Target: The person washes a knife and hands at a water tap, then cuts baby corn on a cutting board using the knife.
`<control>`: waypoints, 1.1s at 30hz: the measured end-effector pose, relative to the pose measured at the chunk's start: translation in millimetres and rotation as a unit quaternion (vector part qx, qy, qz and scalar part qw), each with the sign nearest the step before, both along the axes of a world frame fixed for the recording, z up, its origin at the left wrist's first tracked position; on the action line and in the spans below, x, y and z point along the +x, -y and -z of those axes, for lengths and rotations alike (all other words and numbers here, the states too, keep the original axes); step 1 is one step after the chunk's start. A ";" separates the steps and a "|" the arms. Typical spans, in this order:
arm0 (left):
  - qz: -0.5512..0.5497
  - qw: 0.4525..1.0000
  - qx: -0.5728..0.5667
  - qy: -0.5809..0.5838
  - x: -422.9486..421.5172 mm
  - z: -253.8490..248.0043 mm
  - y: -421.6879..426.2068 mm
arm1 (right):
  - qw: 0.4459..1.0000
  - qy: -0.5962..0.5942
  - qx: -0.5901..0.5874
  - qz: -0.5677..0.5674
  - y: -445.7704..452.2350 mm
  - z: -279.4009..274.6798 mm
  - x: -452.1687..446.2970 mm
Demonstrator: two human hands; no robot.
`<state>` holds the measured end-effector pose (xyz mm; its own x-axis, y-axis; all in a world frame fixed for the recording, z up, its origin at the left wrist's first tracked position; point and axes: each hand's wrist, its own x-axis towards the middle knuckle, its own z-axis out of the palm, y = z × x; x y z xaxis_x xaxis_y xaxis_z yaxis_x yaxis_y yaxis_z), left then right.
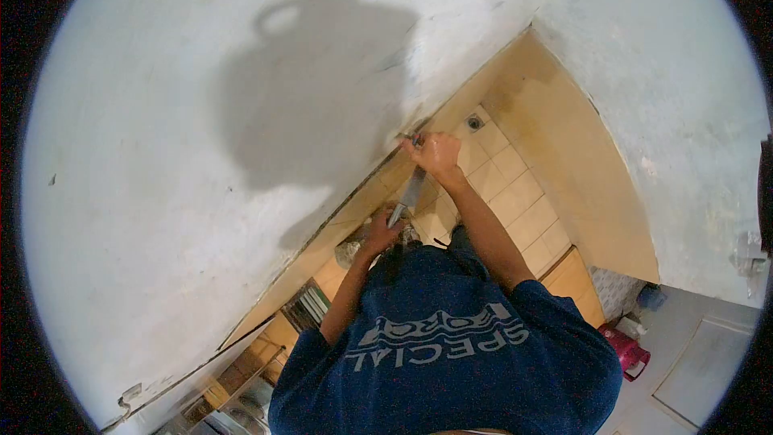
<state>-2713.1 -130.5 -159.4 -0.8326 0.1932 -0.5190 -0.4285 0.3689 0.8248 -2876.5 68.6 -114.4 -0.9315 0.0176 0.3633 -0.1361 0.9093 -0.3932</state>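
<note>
My left hand [381, 234] is closed round the pale grey handle of what looks like a knife [414, 187], in front of my body. Its broad grey blade points up and away, towards my other hand. Higher up, against the wall edge, my right hand [439, 153] has its fingers closed on a small fitting with a bit of blue, apparently a wall tap [416, 142]. The fingers hide most of that fitting. Below my left hand lies a clear, shiny item [348, 254], too blurred to name.
Pale walls [145, 97] rise close on the left and right, with tan tiling low down. A round drain [474, 122] sits in the tiled floor [515, 193]. A pink container [624, 352] stands behind on the right. Shelves [306, 306] with items are at lower left.
</note>
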 end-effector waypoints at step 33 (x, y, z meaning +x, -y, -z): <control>0.005 0.990 -0.054 -0.134 -27.5 42.0 -9.0 | 0.829 0.178 -0.531 -0.010 -38.1 116.5 64.1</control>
<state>-2740.5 -121.5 -201.4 -0.9412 0.1578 -0.2988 -0.1961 0.4651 0.8633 -2812.4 106.7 -230.9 -0.9802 0.1355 -0.1444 0.1490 0.0243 -0.9885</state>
